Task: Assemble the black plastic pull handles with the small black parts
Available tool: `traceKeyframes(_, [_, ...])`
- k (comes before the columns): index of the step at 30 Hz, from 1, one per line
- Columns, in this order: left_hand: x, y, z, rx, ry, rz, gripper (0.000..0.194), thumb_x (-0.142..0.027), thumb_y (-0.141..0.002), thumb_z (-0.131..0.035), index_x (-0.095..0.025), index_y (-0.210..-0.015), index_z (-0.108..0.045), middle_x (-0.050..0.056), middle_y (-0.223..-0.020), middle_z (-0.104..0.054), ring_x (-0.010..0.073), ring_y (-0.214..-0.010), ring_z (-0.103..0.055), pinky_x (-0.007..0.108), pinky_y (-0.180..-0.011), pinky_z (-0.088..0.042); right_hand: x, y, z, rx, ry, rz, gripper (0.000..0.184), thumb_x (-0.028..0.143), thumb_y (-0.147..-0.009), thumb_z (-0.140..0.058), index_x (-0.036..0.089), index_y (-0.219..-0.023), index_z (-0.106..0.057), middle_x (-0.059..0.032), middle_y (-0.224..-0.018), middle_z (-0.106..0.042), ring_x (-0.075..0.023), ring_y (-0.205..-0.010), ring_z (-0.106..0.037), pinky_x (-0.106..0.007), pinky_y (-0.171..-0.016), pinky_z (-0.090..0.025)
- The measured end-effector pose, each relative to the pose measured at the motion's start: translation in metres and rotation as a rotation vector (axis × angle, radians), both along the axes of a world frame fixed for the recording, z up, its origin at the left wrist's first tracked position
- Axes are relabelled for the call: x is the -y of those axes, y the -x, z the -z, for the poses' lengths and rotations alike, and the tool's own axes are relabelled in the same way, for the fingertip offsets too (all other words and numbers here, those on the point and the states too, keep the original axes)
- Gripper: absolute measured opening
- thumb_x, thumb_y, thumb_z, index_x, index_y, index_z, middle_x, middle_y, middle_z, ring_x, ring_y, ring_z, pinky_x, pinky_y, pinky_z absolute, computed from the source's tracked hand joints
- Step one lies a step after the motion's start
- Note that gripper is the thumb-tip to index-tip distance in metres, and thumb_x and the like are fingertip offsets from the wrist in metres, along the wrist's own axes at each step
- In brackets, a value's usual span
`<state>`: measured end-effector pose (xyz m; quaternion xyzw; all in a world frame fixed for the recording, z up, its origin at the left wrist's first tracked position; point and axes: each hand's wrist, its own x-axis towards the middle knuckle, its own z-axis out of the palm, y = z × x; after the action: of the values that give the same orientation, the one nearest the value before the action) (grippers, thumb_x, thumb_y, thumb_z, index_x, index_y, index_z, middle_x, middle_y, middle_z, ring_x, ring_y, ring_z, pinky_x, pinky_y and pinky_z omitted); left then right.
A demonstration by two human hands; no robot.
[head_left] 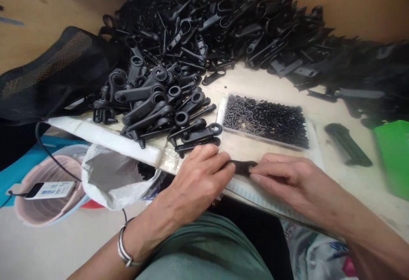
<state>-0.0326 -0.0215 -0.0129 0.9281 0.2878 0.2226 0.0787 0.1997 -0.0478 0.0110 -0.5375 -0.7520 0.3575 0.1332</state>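
At the near edge of the table, my left hand point(204, 175) is closed round one end of a black plastic part point(243, 167). My right hand point(284, 175) pinches the other end between thumb and fingers; whether a small piece is also in that pinch cannot be made out. Just beyond the hands lies a clear tray point(271, 142) filled with small black pieces point(265, 118). Left of the tray are heaped black plastic arms with ring-shaped ends point(153, 96), the closest beside my left knuckles.
A large pile of black parts point(204, 24) spans the back. One dark part point(348, 143) lies right of the tray, near a green object point(394, 156). At left are a black mesh bag point(57, 71), a white plastic bag point(111, 177) and a pink basket point(28, 212) below the table edge.
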Motion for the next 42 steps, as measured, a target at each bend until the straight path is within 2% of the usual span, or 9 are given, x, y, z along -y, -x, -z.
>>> traceKeyframes(9, [-0.002,-0.001,-0.001,0.015,0.015,0.011,0.036,-0.023,-0.105,-0.032,-0.015,-0.095,-0.066,0.01,-0.108,-0.068,0.02,-0.092,-0.051,0.035,-0.082,-0.044,-0.005,-0.002,-0.005,0.024,-0.019,-0.073,0.033,0.028,-0.097,-0.049,0.021,-0.073,-0.069,0.0001,-0.07,-0.061,-0.0136,-0.065,-0.058,-0.028,-0.06,-0.041])
traceKeyframes(15, [-0.002,-0.001,0.002,0.048,0.019,0.021,0.033,-0.024,-0.105,-0.035,-0.015,-0.097,-0.066,0.01,-0.11,-0.069,0.0196,-0.093,-0.051,0.035,-0.084,-0.045,-0.005,-0.002,-0.004,0.017,0.009,-0.078,0.032,0.034,-0.098,-0.05,0.021,-0.076,-0.07,-0.001,-0.075,-0.064,-0.014,-0.069,-0.062,-0.028,-0.063,-0.045])
traceKeyframes(20, [0.003,0.002,0.003,0.081,0.035,0.007,0.022,-0.022,-0.102,-0.046,-0.014,-0.104,-0.065,0.009,-0.118,-0.069,0.0203,-0.096,-0.052,0.035,-0.086,-0.044,0.008,-0.009,0.003,-0.014,-0.114,-0.009,0.021,0.037,-0.096,-0.055,0.027,-0.097,-0.074,-0.0021,-0.089,-0.071,-0.0169,-0.082,-0.069,-0.026,-0.07,-0.054])
traceKeyframes(23, [0.002,0.011,0.0,0.127,-0.029,-0.069,0.016,-0.019,-0.098,-0.055,-0.013,-0.11,-0.063,0.009,-0.122,-0.067,0.0202,-0.101,-0.053,0.035,-0.087,-0.043,0.017,-0.02,0.011,-0.054,-0.19,0.039,0.021,0.037,-0.096,-0.055,0.034,-0.104,-0.074,-0.0005,-0.1,-0.074,-0.0177,-0.094,-0.071,-0.022,-0.077,-0.057])
traceKeyframes(25, [-0.002,0.019,-0.003,0.127,-0.112,-0.172,0.014,-0.017,-0.097,-0.056,-0.014,-0.109,-0.064,0.008,-0.113,-0.069,0.0195,-0.098,-0.053,0.036,-0.085,-0.041,0.02,-0.026,0.016,-0.063,-0.24,0.057,0.021,0.038,-0.096,-0.054,0.036,-0.105,-0.073,0.0003,-0.105,-0.075,-0.0186,-0.099,-0.071,-0.021,-0.08,-0.058])
traceKeyframes(28, [-0.009,0.027,-0.007,-0.042,-0.206,-0.321,0.013,-0.016,-0.098,-0.053,-0.016,-0.098,-0.066,0.006,-0.097,-0.07,0.0196,-0.087,-0.053,0.039,-0.082,-0.037,0.021,-0.03,0.021,-0.057,-0.299,0.084,0.02,0.039,-0.095,-0.054,0.038,-0.105,-0.072,0.0011,-0.107,-0.075,-0.0196,-0.099,-0.071,-0.021,-0.08,-0.06])
traceKeyframes(30, [-0.012,0.029,-0.008,-0.146,-0.23,-0.358,0.016,-0.015,-0.098,-0.051,-0.016,-0.095,-0.067,0.006,-0.092,-0.07,0.0202,-0.084,-0.052,0.04,-0.082,-0.035,0.02,-0.029,0.022,-0.048,-0.321,0.081,0.019,0.038,-0.095,-0.054,0.04,-0.105,-0.071,0.0029,-0.105,-0.076,-0.0192,-0.097,-0.072,-0.021,-0.079,-0.06])
traceKeyframes(35, [-0.007,0.026,-0.005,-0.122,-0.279,-0.292,0.024,-0.009,-0.099,-0.045,-0.015,-0.094,-0.067,0.006,-0.09,-0.069,0.0201,-0.084,-0.053,0.04,-0.082,-0.033,0.015,-0.019,0.015,-0.033,-0.391,0.042,0.019,0.034,-0.096,-0.053,0.041,-0.107,-0.067,0.0049,-0.103,-0.076,-0.0177,-0.094,-0.072,-0.021,-0.075,-0.061])
traceKeyframes(42, [-0.001,0.025,-0.001,-0.07,-0.206,-0.269,0.022,-0.009,-0.097,-0.047,-0.012,-0.093,-0.068,0.009,-0.1,-0.067,0.0213,-0.087,-0.051,0.037,-0.076,-0.036,-0.002,-0.002,0.006,-0.056,-0.497,-0.045,0.016,0.029,-0.097,-0.052,0.034,-0.103,-0.067,0.0032,-0.095,-0.076,-0.0143,-0.084,-0.073,-0.016,-0.068,-0.059])
